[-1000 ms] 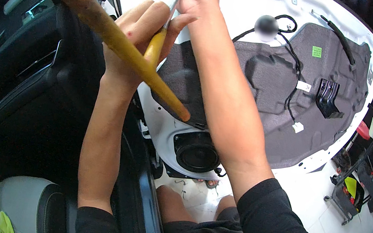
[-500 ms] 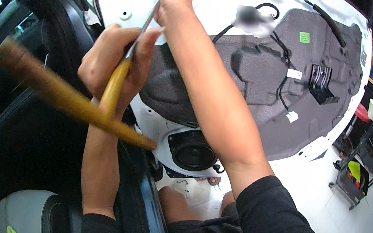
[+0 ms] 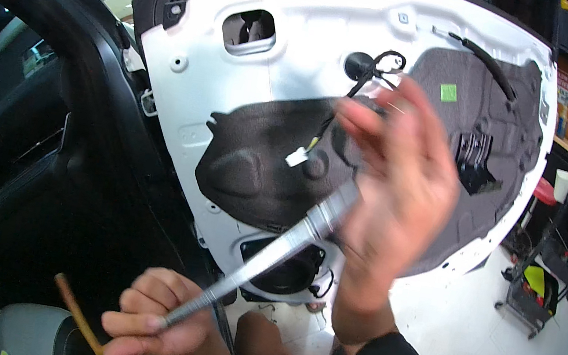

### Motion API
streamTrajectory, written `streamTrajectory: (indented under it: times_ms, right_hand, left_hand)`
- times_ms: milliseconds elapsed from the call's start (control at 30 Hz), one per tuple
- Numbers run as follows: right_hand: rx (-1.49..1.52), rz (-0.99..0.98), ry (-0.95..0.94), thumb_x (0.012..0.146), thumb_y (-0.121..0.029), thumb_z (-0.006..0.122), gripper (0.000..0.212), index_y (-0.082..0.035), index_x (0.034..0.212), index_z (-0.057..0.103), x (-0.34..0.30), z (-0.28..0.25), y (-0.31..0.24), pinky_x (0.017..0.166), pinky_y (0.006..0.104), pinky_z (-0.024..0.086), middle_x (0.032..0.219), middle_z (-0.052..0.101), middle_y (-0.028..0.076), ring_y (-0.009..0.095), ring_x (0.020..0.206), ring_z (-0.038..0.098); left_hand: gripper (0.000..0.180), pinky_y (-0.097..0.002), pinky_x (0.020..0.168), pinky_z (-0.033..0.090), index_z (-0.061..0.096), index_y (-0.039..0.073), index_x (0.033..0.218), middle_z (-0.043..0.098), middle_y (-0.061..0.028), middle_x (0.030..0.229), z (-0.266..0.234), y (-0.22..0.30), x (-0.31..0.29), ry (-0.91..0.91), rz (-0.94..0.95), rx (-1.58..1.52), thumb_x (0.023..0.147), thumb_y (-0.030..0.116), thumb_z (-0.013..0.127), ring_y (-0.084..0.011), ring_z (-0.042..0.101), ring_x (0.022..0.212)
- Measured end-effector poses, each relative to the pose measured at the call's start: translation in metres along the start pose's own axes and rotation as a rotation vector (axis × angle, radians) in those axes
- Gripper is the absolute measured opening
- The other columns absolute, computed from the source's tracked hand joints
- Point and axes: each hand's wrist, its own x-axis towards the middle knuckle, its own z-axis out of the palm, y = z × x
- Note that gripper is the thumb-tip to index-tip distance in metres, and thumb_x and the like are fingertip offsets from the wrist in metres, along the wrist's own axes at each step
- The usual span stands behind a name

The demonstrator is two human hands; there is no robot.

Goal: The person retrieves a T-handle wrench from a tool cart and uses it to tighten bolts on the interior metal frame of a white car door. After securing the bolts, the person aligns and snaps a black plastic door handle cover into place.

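My left hand (image 3: 166, 311) is closed around a T-handled tool near the lower edge. The tool's grey metal shaft (image 3: 264, 256) slants up to the right, thicker-looking toward its far end, and its yellow-brown handle (image 3: 81, 320) sticks out at lower left. Beside the shaft's upper end, my right hand (image 3: 403, 174) is raised with fingers apart, blurred by motion; any contact with the shaft is unclear. Behind both hands stands a white car door (image 3: 183, 109) without its trim, with dark grey insulation (image 3: 249, 164). A white connector (image 3: 297, 156) hangs on a black cable (image 3: 357, 89).
Low on the door is a black speaker (image 3: 291, 272). A black bracket (image 3: 476, 163) is at the door's right, and a rectangular opening (image 3: 249, 31) is near its top. The car's dark frame (image 3: 104, 67) borders the left. A tool cart (image 3: 544, 271) stands at right.
Both hands have come away from the upper door. My left hand has dropped with the tool, whose shaft now points up right; my right hand has moved right and opened.
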Motion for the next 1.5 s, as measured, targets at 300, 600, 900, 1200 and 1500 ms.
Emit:
streamTrajectory:
  times_ms: [300, 600, 900, 1200, 1500]
  right_hand:
    - [-0.578, 0.079, -0.553, 0.099, -0.016, 0.063, 0.023, 0.004, 0.11, 0.065, -0.051, -0.205, -0.053, 0.068, 0.0367, 0.056, 0.09, 0.068, 0.011, 0.025, 0.07, 0.068]
    - [-0.588, 1.095, -1.277, 0.096, -0.027, 0.066, 0.029, -0.013, 0.12, 0.074, -0.012, -0.24, -0.076, 0.088, 0.0387, 0.056, 0.115, 0.075, 0.009, 0.028, 0.096, 0.072]
    - [-0.22, 0.799, -1.403, 0.096, -0.017, 0.068, 0.024, -0.002, 0.113, 0.063, -0.002, -0.127, -0.035, 0.066, 0.0415, 0.058, 0.089, 0.07, 0.017, 0.034, 0.074, 0.072]
    - [-0.609, 0.832, -1.585, 0.089, -0.018, 0.077, 0.016, -0.008, 0.101, 0.073, 0.093, -0.027, -0.07, 0.06, 0.0392, 0.056, 0.087, 0.072, 0.011, 0.03, 0.071, 0.072]
    - [-0.53, 0.787, -1.795, 0.089, -0.015, 0.069, 0.03, -0.005, 0.117, 0.069, 0.157, 0.034, -0.122, 0.06, 0.0419, 0.059, 0.105, 0.071, 0.014, 0.034, 0.077, 0.072]
  left_hand:
    - [0.068, -0.0285, 0.042, 0.008, 0.027, 0.02, 0.055, 0.021, 0.0075, 0.047, 0.14, -0.007, -0.066, 0.152, -0.07, -0.607, 0.11, 0.06, 0.024, -0.0075, 0.013, 0.039]
    - [0.069, -0.0305, 0.036, 0.022, 0.042, 0.008, 0.064, 0.039, -0.0043, 0.051, 0.164, -0.003, -0.178, 0.436, -0.614, -0.393, 0.111, 0.055, 0.025, -0.0147, 0.025, 0.039]
    - [0.05, -0.0351, 0.065, 0.036, 0.047, 0.007, 0.075, 0.044, -0.006, 0.07, 0.161, 0.028, -0.084, 0.913, -1.308, -0.168, 0.106, 0.046, 0.039, -0.0189, 0.039, 0.064]
    - [0.045, -0.0342, 0.083, 0.041, 0.052, 0.006, 0.087, 0.052, -0.007, 0.086, 0.224, 0.036, 0.006, 1.341, -1.32, -0.065, 0.108, 0.044, 0.042, -0.0187, 0.05, 0.084]
    - [0.047, -0.0333, 0.085, 0.043, 0.055, 0.006, 0.083, 0.058, -0.0069, 0.089, 0.278, 0.067, 0.086, 1.418, -1.456, 0.084, 0.11, 0.043, 0.042, -0.0187, 0.054, 0.088]
